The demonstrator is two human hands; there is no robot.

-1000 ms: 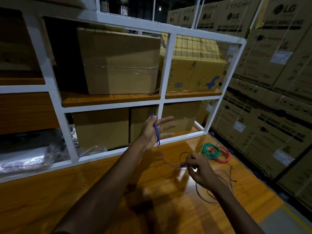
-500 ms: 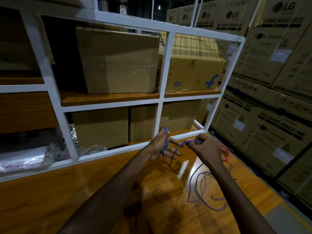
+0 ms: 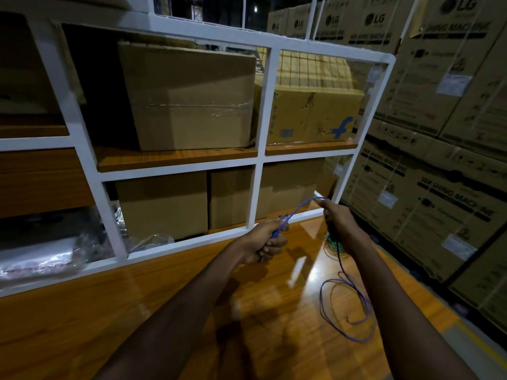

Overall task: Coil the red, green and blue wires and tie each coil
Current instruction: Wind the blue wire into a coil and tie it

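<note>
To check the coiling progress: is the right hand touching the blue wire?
Touching. The head view shows the blue wire arching up from the left hand into the right hand, whose curled fingers grip it; no gap shows.

It is dim in here. One small lamp (image 3: 255,8) glows far back, and most of the light falls from above onto the table (image 3: 137,311), whose varnish throws white glare between the arms. Both arms cast soft, dark shadows on the wood beneath them. The left bays of the rack (image 3: 260,133) sink into black. The wide lens bows the rack's bars and tilts the boxes (image 3: 439,187) at right. The left hand (image 3: 267,237), right hand (image 3: 338,220) and blue wire (image 3: 280,224) look slightly smeared.
</note>
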